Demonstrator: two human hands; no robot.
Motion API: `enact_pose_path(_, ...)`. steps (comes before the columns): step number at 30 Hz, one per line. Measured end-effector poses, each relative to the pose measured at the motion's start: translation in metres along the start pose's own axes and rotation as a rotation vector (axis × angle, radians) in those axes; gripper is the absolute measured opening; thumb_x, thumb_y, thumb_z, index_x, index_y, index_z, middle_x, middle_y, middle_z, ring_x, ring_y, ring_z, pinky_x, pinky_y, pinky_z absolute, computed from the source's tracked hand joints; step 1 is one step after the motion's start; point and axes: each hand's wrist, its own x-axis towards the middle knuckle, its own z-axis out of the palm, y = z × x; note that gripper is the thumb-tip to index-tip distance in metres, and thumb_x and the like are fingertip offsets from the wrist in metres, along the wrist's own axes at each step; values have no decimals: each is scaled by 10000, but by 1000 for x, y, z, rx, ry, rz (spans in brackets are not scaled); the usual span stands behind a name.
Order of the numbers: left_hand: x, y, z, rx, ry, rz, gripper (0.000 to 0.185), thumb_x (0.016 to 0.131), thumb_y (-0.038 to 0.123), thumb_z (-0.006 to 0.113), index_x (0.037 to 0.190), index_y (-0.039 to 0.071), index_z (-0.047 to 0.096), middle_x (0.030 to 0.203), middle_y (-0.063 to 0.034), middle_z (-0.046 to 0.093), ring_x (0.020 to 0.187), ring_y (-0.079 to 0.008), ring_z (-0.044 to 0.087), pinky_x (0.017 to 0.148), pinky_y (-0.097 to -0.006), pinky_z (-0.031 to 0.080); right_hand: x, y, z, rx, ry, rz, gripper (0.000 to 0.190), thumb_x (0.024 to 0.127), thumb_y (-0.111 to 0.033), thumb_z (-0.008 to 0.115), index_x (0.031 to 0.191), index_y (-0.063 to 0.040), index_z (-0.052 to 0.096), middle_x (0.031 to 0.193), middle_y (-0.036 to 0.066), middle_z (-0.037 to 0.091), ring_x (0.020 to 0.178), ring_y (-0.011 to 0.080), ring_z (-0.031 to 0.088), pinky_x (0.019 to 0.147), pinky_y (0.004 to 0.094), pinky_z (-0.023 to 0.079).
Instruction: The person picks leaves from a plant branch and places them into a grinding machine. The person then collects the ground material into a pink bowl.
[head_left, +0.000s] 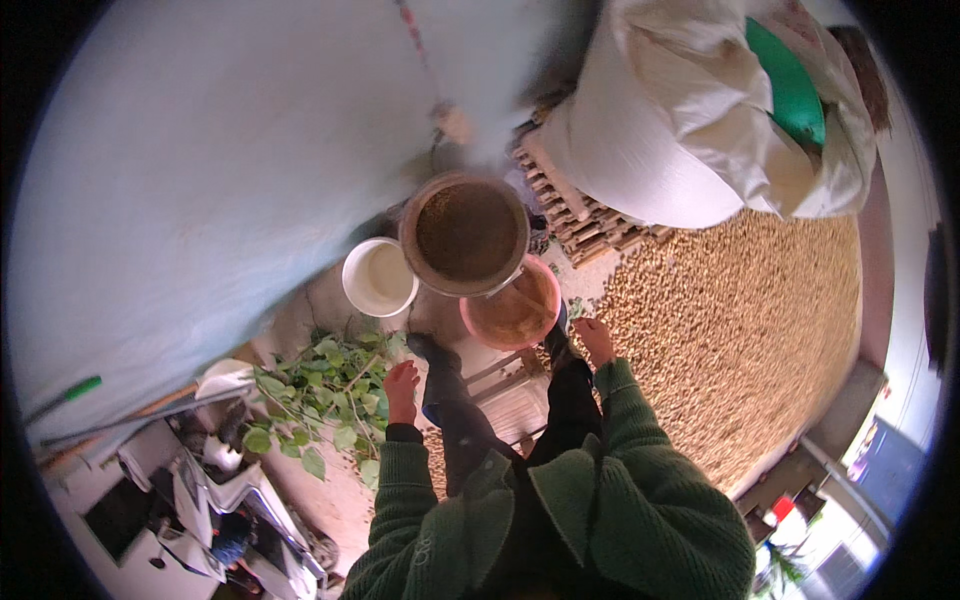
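Observation:
My left hand (402, 388) hangs beside my left leg, fingers loosely bent, with nothing seen in it. Leafy green branches (322, 382) lie close to its left. My right hand (595, 341) is out by my right knee, also without any visible object, near the edge of a spread of tan beans or nuts (720, 337). Ahead of my feet is a large round brown-rimmed vessel (472, 234) with dark brown contents. A pink basin (512, 309), holding something brown and a stick-like piece, sits partly beneath its near edge. To the left stands a white bucket (380, 277).
A bulky white woven sack (675, 142) with a green item (787, 82) inside rests by stacked wooden slats (581, 214). Between my legs is a low wooden stool (514, 405). A pale blue wall (202, 187) bounds the left. Another person (232, 540) is at lower left.

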Motion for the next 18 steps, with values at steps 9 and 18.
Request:
enact_pose_path(9,-15,43,34,31,-90,5,191,828,80,614,995,-12,608,829,-24,598,711,-106,561,641,-229,457,-16,-5,12,271,114,101,253,892,-177,525,928,37,656,833,39,638,777,123,579,715,269,468)
enact_pose_path(18,-28,51,40,163,-99,-17,227,848,135,623,1033,4,606,909,-41,623,821,-137,600,696,-247,485,6,18,27,275,175,2,248,891,-202,562,888,26,661,713,-21,554,662,76,485,600,249,392)
